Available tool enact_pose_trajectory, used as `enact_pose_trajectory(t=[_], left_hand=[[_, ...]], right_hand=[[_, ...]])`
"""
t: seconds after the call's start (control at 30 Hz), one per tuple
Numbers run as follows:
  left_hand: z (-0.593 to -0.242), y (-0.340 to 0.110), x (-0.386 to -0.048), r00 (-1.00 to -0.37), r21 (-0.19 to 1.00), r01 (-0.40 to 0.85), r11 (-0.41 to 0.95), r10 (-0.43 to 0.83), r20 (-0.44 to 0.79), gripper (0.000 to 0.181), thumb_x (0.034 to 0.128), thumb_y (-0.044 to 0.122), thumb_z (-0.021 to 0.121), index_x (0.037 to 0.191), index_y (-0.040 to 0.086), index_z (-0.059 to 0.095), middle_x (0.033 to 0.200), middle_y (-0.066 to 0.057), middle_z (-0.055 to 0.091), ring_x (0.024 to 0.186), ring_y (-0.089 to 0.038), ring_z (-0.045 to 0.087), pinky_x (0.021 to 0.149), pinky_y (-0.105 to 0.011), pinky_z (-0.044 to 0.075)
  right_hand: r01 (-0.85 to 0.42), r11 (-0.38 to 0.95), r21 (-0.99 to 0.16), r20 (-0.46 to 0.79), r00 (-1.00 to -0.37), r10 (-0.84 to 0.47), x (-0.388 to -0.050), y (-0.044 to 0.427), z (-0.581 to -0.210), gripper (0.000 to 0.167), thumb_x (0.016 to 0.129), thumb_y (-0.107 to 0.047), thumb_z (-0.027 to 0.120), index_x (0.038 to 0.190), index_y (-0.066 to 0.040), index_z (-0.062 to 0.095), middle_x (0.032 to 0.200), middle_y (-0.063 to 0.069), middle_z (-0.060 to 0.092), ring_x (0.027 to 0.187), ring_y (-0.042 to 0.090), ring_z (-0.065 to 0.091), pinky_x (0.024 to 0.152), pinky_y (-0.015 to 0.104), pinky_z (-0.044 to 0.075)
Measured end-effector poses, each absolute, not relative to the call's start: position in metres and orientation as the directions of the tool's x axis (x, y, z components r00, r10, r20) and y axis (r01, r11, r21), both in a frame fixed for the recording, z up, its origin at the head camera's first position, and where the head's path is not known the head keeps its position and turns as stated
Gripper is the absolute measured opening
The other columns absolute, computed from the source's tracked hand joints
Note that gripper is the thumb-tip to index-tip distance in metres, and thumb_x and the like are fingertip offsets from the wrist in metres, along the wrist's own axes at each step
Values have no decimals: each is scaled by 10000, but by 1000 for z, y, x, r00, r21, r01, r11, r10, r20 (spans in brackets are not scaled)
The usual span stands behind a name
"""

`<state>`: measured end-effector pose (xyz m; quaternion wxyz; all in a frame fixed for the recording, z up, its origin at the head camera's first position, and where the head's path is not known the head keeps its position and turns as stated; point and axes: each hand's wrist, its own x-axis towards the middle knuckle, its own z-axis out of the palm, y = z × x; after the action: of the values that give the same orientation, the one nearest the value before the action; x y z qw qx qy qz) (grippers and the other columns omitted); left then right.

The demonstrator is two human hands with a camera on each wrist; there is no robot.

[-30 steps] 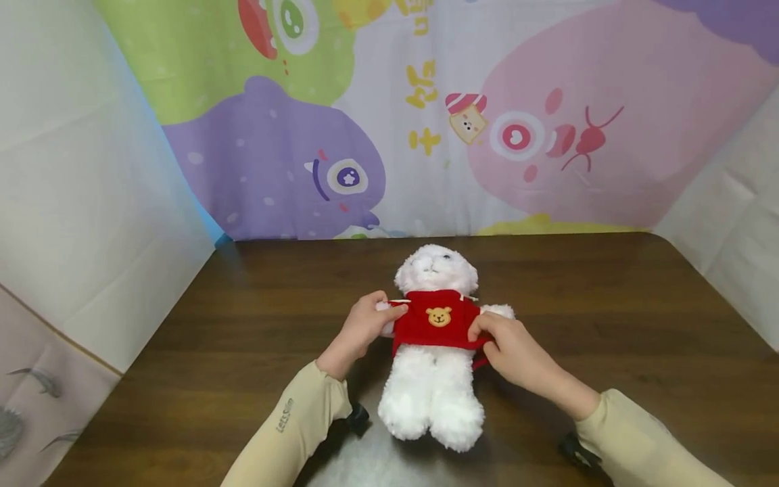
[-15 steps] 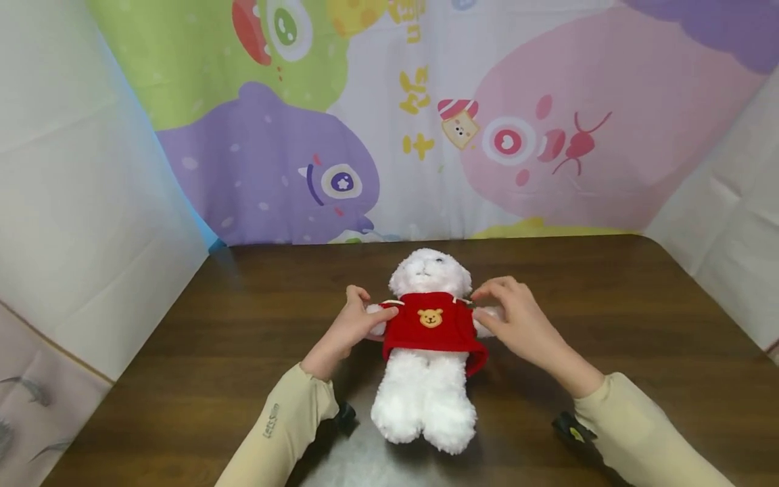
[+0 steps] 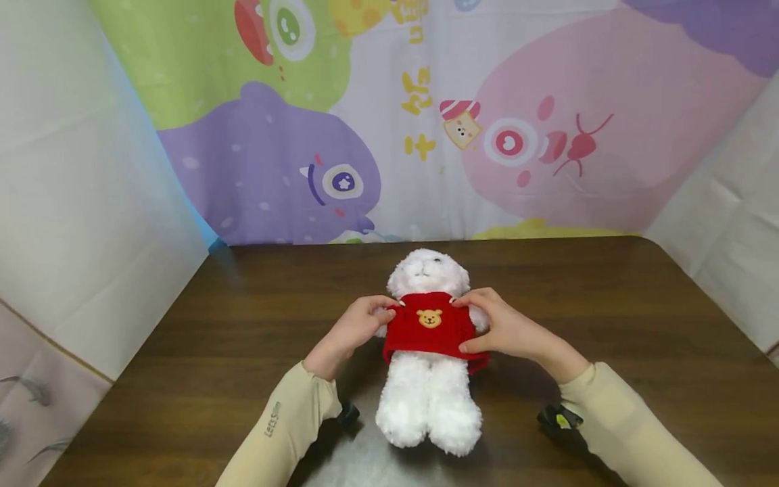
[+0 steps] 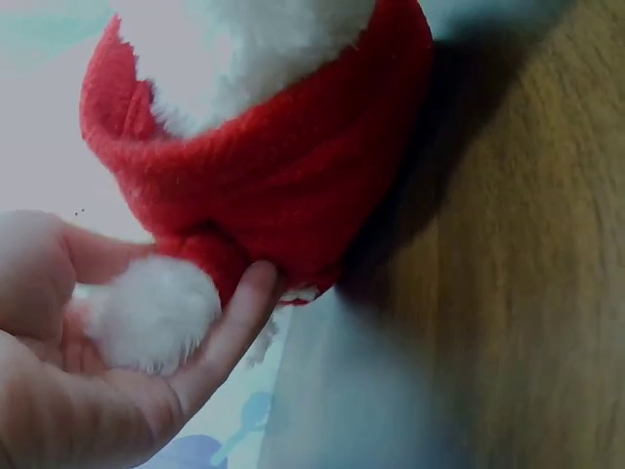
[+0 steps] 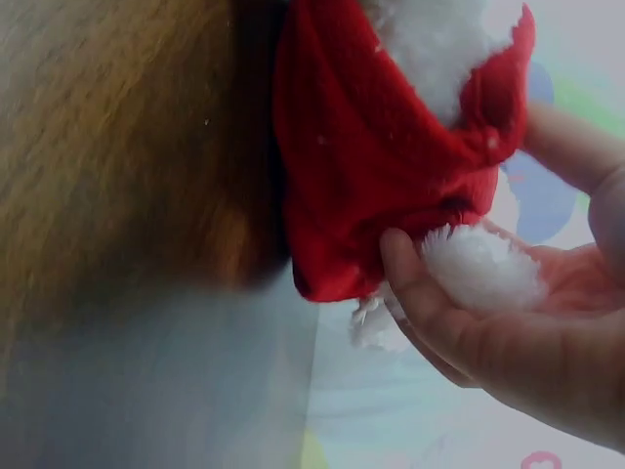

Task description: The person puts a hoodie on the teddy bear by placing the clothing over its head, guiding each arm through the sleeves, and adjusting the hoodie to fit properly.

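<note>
A white plush bear (image 3: 429,406) lies on its back on the brown table, head away from me. It wears a red top (image 3: 426,338) with a yellow bear-face patch (image 3: 429,318). My left hand (image 3: 359,327) grips the top at the left shoulder, its fingers round the bear's white paw (image 4: 161,313) in the left wrist view. My right hand (image 3: 508,328) holds the top's right side, thumb near the hem and fingertips at the shoulder. In the right wrist view, the other paw (image 5: 483,269) sits inside that hand's curve. The bear's back is hidden.
The dark wooden table (image 3: 243,352) reaches back to a cartoon-printed curtain (image 3: 420,189). White cloth walls (image 3: 79,169) flank it on both sides. A grey-white sheen (image 3: 365,467) shows near the front of the table.
My right hand let go of the hem, moved up to the bear's arm, then closed inward onto the top. My left fingers have come in onto the shoulder. The hem has dropped lower.
</note>
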<state>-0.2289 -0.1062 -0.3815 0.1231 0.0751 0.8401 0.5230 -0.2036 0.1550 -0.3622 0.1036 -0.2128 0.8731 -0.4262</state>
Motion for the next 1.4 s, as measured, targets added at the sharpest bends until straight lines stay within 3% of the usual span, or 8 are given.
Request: enact_pose_trajectory(t=[0.13,0.23,0.4,0.53,0.77,0.9,1.07,1.4], left_hand=[[-379,-109,-228,-940,910,-126,395,245,-236,472,856,237,605,1246,23,448,1226,-136,501,1052,-261,530,847,-398,492],[-380,-112,-223,-909,902,-255,347,233,-346,647,829,366,623,1290,10,341,1249,-163,462,942,-256,606,753,-403,528],[-384,-117,-217,-853,886,-285,365,325,-408,568,828,449,594,1206,37,493,1068,-107,630,673,-198,647,701,-379,542],[-386,-112,-216,-831,924,-288,252,413,-372,533,823,264,638,1251,40,412,1154,-121,568,848,-199,619,734,-383,535],[-386,-106,-212,-796,942,-326,78,515,-318,743,755,-58,585,1344,123,169,1286,-164,387,1134,-282,446,827,-379,503],[-384,-108,-216,-810,946,-297,131,490,-323,667,777,27,613,1321,90,231,1278,-158,415,1115,-278,473,817,-377,508],[-390,-109,-222,-848,937,-318,145,398,-349,540,843,251,605,1275,59,343,1256,-144,479,1027,-251,552,783,-379,520],[-406,-90,-224,-909,969,-223,107,336,-246,509,803,161,650,1236,42,410,1205,-128,519,979,-212,571,772,-356,527]], right_hand=[[-113,536,-837,-91,-936,-339,-202,158,-366,769,718,-260,745,1313,-41,309,1322,210,244,1198,388,299,863,467,471],[121,411,-904,-234,-943,-235,-198,158,-370,847,783,-282,684,1355,-10,121,1334,240,211,1176,398,372,810,448,502],[322,195,-926,-370,-873,-318,-193,155,-377,689,865,-293,581,1338,15,185,1279,235,402,961,297,573,781,445,515],[309,119,-944,-331,-872,-362,-192,152,-379,609,864,-200,594,1338,-3,265,1303,195,424,1025,252,531,838,430,495],[260,120,-958,-286,-851,-440,-191,158,-379,605,800,-20,612,1299,28,273,1229,158,458,1043,239,500,851,349,492],[223,151,-963,-267,-862,-431,-196,159,-378,622,790,-37,618,1297,30,263,1245,184,442,1041,248,500,840,359,499],[230,168,-959,-270,-919,-286,-198,156,-378,652,873,-257,579,1340,-66,167,1323,211,352,1037,279,510,792,393,516],[212,217,-953,-255,-948,-193,-203,166,-385,532,853,-183,610,1230,-22,272,1256,213,409,1018,285,534,753,392,530]])
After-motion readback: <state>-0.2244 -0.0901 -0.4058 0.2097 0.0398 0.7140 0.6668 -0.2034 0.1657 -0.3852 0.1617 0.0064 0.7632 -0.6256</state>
